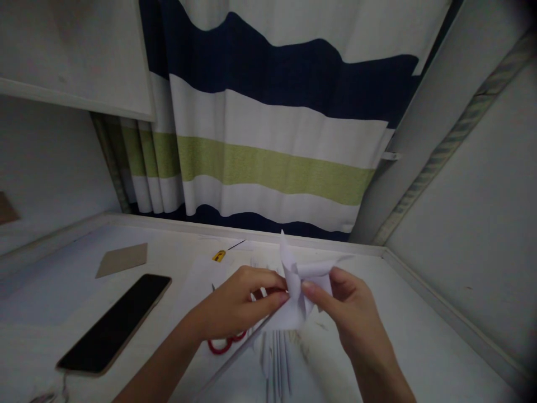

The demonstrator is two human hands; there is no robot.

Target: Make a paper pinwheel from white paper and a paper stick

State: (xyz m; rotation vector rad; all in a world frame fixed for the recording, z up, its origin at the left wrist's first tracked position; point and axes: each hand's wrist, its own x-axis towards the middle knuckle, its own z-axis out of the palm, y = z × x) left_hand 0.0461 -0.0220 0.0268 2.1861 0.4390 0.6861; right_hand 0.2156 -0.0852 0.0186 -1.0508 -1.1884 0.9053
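Note:
A white paper pinwheel (297, 288) with curled, pointed blades is held up between my two hands, over the middle of the table. My left hand (247, 299) is closed in a pinch at its left side, thumb and fingertips against the paper. On the other side, my right hand (350, 308) pinches the paper near the centre, thumb in front and fingers behind. A thin pale stick (235, 358) slants down to the left from below the pinwheel; where it meets the paper is hidden. Red-handled scissors (220, 346) lie partly covered by my left hand.
Several thin white strips (277, 364) lie below the pinwheel. A black-screened phone (117, 324) and a piece of cardboard (122, 260) are on the left. Behind my left hand lies a yellow-handled pointed tool (219, 256). A striped curtain (268, 145) hangs at the table's back edge.

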